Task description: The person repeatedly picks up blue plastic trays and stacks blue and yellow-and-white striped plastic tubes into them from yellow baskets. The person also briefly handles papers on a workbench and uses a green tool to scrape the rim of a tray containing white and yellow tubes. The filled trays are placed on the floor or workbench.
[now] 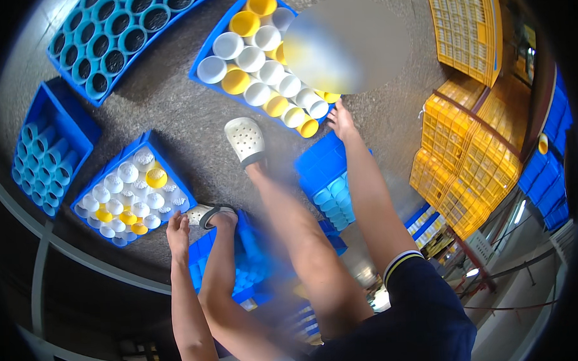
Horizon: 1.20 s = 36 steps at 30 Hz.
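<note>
Blue crate (67, 121): teal tubes (41, 160) | blue tray (176, 173), floor (172, 111): round white and yellow cups, white matter inside | left hand (177, 230): half-curled at tray's corner, hold unclear | blue bin (207, 54), floor: white, yellow cylinders (251, 59) | right hand (341, 120): part-open at bin's corner, grip unclear

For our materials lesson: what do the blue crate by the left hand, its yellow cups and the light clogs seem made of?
Blue crate: probably plastic, smooth; uniform colour. Yellow cups: likely plastic, smooth; round rims. Clogs: perhaps foam or rubber, matte; round holes.
</note>
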### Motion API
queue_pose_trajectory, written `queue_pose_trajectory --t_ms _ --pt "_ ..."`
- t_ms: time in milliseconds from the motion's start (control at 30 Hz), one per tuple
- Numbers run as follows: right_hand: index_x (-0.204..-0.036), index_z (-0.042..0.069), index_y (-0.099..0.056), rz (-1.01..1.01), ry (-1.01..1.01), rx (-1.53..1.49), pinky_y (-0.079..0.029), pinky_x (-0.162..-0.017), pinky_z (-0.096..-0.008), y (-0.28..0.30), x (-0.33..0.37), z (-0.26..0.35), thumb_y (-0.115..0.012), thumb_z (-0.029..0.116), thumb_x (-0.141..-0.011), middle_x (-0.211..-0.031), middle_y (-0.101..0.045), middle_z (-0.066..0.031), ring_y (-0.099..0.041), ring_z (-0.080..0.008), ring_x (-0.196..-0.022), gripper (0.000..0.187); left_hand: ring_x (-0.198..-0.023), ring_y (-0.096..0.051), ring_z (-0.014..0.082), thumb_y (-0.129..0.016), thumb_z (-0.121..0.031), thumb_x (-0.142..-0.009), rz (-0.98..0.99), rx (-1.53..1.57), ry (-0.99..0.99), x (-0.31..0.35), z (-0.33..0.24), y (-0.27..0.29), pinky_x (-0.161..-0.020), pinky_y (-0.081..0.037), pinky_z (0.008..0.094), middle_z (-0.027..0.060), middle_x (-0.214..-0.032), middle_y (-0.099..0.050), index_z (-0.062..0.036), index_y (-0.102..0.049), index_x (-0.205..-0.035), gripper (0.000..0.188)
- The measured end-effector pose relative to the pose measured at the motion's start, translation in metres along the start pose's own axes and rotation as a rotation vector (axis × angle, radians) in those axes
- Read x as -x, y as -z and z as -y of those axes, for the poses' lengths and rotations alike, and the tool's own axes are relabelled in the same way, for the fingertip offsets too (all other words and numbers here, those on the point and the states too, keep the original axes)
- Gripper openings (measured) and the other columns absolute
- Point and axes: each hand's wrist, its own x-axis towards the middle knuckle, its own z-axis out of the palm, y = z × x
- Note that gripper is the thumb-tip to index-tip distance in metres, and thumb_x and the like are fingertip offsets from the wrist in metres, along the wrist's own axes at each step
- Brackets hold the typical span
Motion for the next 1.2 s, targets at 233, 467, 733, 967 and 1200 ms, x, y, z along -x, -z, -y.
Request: queue_pose_trajectory --t_ms 233,467,733,967,1200 --pt "-0.123 0.001 -0.059 -0.332 -0.107 0.028 -0.051 -0.078 -0.0364 -0.039 0.057 -0.012 -0.071 0.053 -0.084 -0.110 -0.067 -0.0104 -0.065 -0.0217 -0.098 0.067 -0.093 -0.059 0.0122 -0.061 -0.018 -0.096 0.004 0.024 -0.087 0.091 -0.138 -0.025 -0.076 -0.047 0.0266 0.0067 -0.110 -0.064 0.0027 -0.050 -0.134 0.045" --pt "-0.074 -0.009 -0.067 -0.313 0.157 0.289 -0.051 -0.069 -0.0412 0.039 0.210 0.117 -0.072 0.031 -0.073 -0.074 -0.070 -0.0218 -0.069 -0.0281 -0.070 0.040 -0.106 -0.061 0.0199 -0.060 -0.019 -0.094 -0.059 -0.121 -0.247 0.193 -0.321 -0.040 -0.087 -0.050 0.0326 0.0147 -0.123 -0.063 0.0025 -0.053 -0.133 0.045" --pt "-0.108 -0.011 -0.062 0.018 0.187 0.387 -0.051 -0.084 -0.0397 0.225 0.358 0.317 -0.066 0.042 -0.079 -0.110 -0.064 -0.0249 -0.064 -0.0320 -0.104 0.061 -0.106 -0.065 0.0330 -0.064 -0.045 -0.090 -0.007 -0.583 -0.594 0.345 -0.537 -0.108 -0.090 -0.050 0.0399 0.0247 -0.111 -0.066 0.0068 -0.056 -0.119 0.061" --pt "-0.121 0.002 -0.056 -0.429 0.888 0.400 -0.052 -0.081 -0.0463 0.221 0.456 0.505 -0.049 0.053 -0.097 -0.106 -0.066 -0.0227 -0.065 -0.0403 -0.096 0.057 -0.101 -0.067 0.0224 -0.073 -0.027 -0.087 0.037 -0.471 -0.791 0.507 -0.660 -0.073 -0.089 -0.051 0.0323 0.0162 -0.111 -0.068 0.0063 -0.057 -0.120 0.050" --pt "-0.117 0.004 -0.056 -0.565 1.274 0.490 -0.052 -0.068 -0.0464 0.155 0.447 0.702 -0.049 0.044 -0.098 -0.092 -0.067 -0.0210 -0.066 -0.0413 -0.082 0.044 -0.090 -0.066 0.0158 -0.065 -0.007 -0.081 0.037 -0.123 -0.753 0.505 -0.750 -0.047 -0.079 -0.051 0.0299 0.0060 -0.099 -0.069 0.0031 -0.066 -0.109 0.030"
